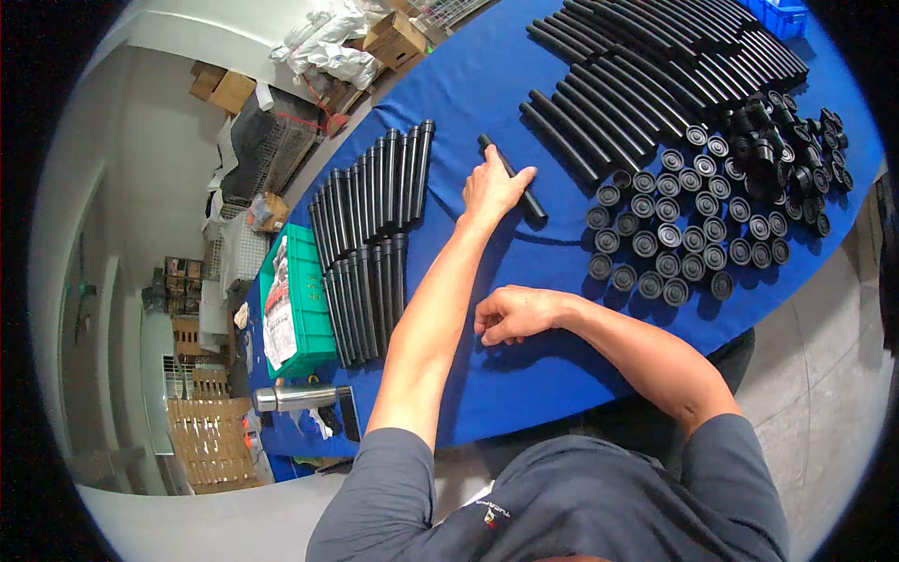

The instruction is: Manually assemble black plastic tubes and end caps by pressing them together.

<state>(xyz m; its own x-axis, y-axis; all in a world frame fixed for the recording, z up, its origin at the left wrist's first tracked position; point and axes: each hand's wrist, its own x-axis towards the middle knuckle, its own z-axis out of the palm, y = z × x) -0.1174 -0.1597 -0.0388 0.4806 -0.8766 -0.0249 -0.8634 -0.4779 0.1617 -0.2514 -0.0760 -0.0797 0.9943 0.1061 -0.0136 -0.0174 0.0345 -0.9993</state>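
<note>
My left hand (492, 190) reaches out over the table and is closed around a black tube (533, 208), which lies slantwise on the blue cloth. Both ends of that tube stick out past the hand. Closer to my body, my right hand (517, 314) rests low over the cloth with its fingers curled in; whatever they may hold is hidden. To the left lie rows of black tubes with caps (389, 187) on their far ends. Many loose round black caps (668, 234) stand spread at the right. Plain black tubes (609, 103) lie in slanting rows at the far right.
A green crate (304, 309) with printed paper stands at the table's left edge, near a shiny metal cylinder (300, 398). At the far right corner sits a blue bin (779, 17). Cardboard boxes (393, 39) and white sacks (328, 47) are piled beyond the blue cloth (459, 94).
</note>
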